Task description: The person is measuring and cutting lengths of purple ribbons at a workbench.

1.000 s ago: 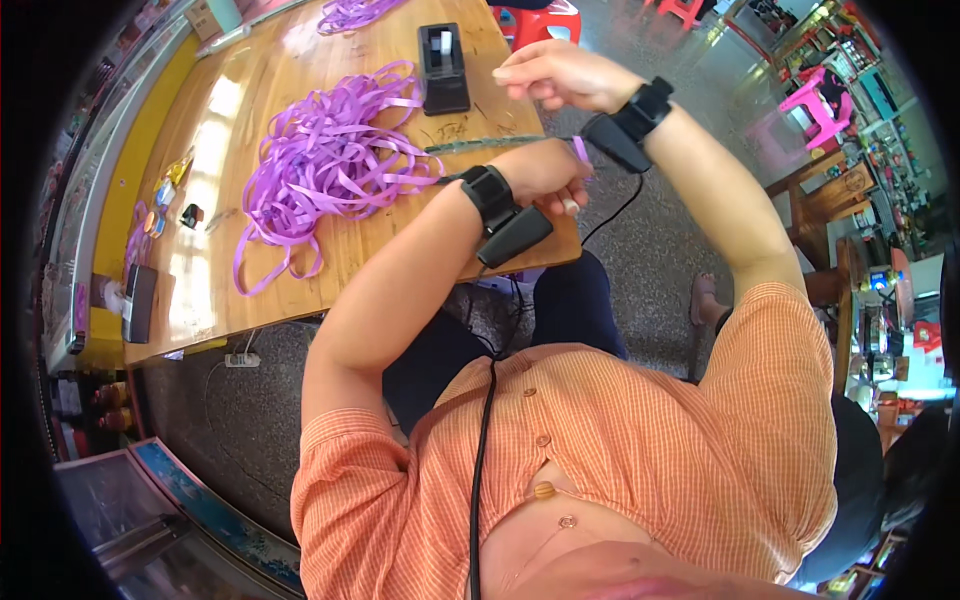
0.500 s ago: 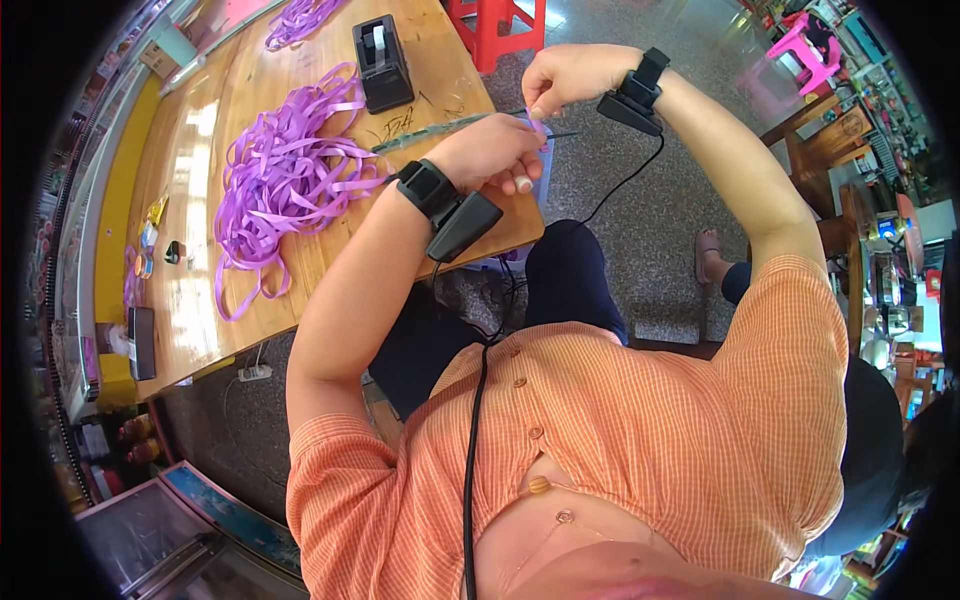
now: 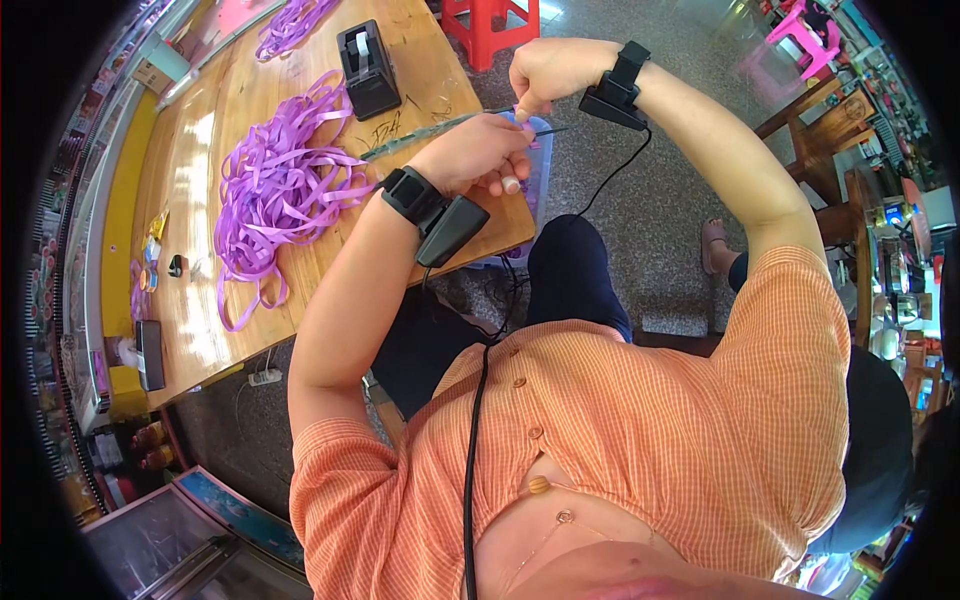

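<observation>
At the table's right corner, my left hand (image 3: 472,155) is closed, thumb and forefinger pinching thin dark-green strands (image 3: 415,138) and a bit of purple ribbon. The strands run from the tabletop past this hand, and a dark tip sticks out beyond its fingers. My right hand (image 3: 552,72) comes down from above, its fingertips pinched on the same small purple ribbon piece (image 3: 525,124), touching the left fingertips. Fingers partly hide the ribbon piece. To the left of my left wrist lies a big tangled heap of purple ribbon (image 3: 265,190).
On the wooden table (image 3: 330,270) stands a black tape dispenser (image 3: 372,85), with more purple ribbon (image 3: 290,25) at the far edge. A translucent plastic bin (image 3: 540,175) sits beside the table corner. Beyond are a red stool (image 3: 490,35) and a pink stool (image 3: 805,38). A person's foot (image 3: 713,245) shows at right.
My right fingertips have come down closer to my left fingertips at the ribbon piece. The whole view has shifted slightly; the ribbon heap looks the same.
</observation>
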The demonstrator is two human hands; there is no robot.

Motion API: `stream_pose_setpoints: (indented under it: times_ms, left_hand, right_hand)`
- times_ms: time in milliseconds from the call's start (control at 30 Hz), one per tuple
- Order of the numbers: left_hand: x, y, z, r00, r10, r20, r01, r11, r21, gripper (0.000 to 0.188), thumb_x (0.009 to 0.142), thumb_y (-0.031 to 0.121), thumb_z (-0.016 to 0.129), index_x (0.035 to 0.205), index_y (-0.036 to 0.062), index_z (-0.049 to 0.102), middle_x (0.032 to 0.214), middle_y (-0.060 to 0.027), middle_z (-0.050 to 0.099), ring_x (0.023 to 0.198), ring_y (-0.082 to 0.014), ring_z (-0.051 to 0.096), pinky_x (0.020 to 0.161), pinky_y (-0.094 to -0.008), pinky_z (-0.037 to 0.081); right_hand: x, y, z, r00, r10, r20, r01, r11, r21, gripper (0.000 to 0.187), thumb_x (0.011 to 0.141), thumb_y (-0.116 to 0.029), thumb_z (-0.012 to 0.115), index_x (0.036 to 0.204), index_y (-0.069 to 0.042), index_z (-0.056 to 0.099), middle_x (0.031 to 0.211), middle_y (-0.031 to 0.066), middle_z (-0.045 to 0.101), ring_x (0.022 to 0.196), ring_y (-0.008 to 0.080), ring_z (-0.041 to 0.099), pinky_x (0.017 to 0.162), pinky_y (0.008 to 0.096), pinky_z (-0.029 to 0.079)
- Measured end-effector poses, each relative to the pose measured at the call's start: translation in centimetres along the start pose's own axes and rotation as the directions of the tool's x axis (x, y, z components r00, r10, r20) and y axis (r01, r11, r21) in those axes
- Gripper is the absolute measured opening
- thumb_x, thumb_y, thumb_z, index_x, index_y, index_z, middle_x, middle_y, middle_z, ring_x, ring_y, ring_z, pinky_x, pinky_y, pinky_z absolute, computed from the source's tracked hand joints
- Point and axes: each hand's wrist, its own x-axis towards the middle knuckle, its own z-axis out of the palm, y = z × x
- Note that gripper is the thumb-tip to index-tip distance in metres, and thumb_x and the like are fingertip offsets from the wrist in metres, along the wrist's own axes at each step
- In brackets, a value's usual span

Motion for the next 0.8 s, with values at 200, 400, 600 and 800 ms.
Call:
stream_pose_setpoints:
  times_ms: [200,400,600,800]
  left_hand:
    - [0.0,0.0,-0.1,0.999,0.036,0.022,-0.036,0.999,-0.006,0.025,0.099,0.024,0.050,0.094,0.0008,0.058,0.075,-0.0051,0.063,0.056,-0.0116,0.061,0.045,-0.0233,0.046]
    - [0.3,0.2,0.1,1.000,0.020,-0.010,-0.020,1.000,0.005,0.022,0.099,0.023,0.051,0.101,0.0016,0.056,0.074,-0.0052,0.062,0.056,-0.0121,0.061,0.045,-0.0236,0.045]
    - [0.1,0.0,0.1,1.000,0.022,-0.003,-0.022,1.000,-0.019,0.021,0.098,0.022,0.051,0.101,0.0016,0.056,0.074,-0.0051,0.062,0.055,-0.0127,0.061,0.044,-0.0234,0.044]
    - [0.3,0.0,0.2,1.000,0.021,-0.006,-0.021,1.000,0.000,0.023,0.098,0.021,0.051,0.097,0.0003,0.059,0.074,-0.0059,0.062,0.055,-0.0132,0.061,0.044,-0.0237,0.044]
  right_hand:
    - [-0.7,0.8,0.1,0.994,0.041,-0.097,-0.044,0.998,-0.037,0.024,0.079,-0.025,0.077,0.083,-0.003,0.067,0.073,0.0039,0.067,0.068,0.0182,0.064,0.062,0.0323,0.050]
    - [-0.1,2.5,2.0,0.905,-0.391,-0.168,0.379,0.920,-0.101,0.016,0.076,-0.007,0.070,0.091,-0.010,0.072,0.114,0.0077,0.063,0.104,0.0240,0.059,0.085,0.0369,0.050]
    - [-0.5,0.4,3.1,0.899,-0.415,-0.137,0.357,0.878,-0.320,0.034,0.071,0.005,0.060,0.095,-0.013,0.075,0.124,0.0067,0.060,0.117,0.0281,0.054,0.090,0.0401,0.050]
    - [-2.0,6.6,5.2,0.863,-0.224,-0.454,0.427,0.803,0.415,0.039,0.083,0.003,0.049,0.119,-0.005,0.060,0.111,0.0051,0.067,0.106,0.0152,0.061,0.090,0.0302,0.049]
